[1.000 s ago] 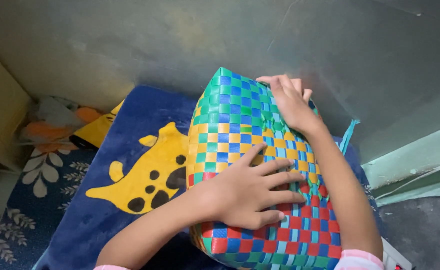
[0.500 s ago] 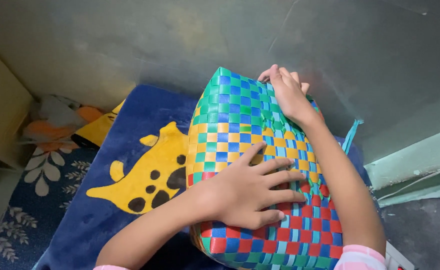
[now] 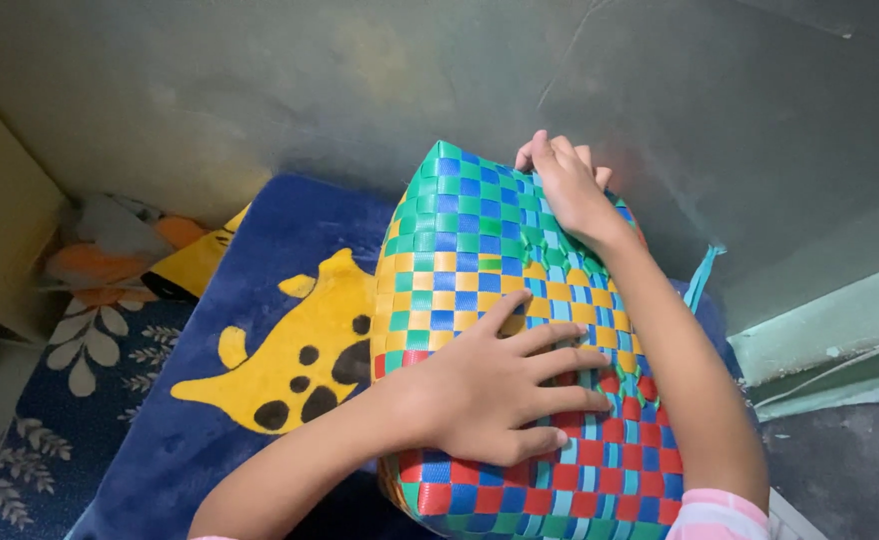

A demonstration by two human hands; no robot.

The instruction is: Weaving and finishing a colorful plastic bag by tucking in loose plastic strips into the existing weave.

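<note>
1. The woven basket [image 3: 500, 330] lies on its side across the blue blanket [image 3: 260, 260]; its near end runs off the bottom edge, so its full length is out of sight.
2. The left hand [image 3: 505, 385] lies flat on the basket's red and yellow bands, fingers spread wide, holding nothing, just pressing down.
3. The right hand [image 3: 565, 190] sits at the far green end, fingers curled over the rim; the fingertips dip behind the weave, so I cannot tell what they pinch, if anything.
4. A teal strap [image 3: 702, 275] pokes out by the right forearm, and where it joins the basket is hidden.
5. The yellow spotted shape [image 3: 295, 365] on the blanket is partly covered by the basket and left arm.
6. At far left, a blurry orange and white bundle [image 3: 110, 255] sits beside a floral cloth [image 3: 60, 390], too soft to identify.
</note>
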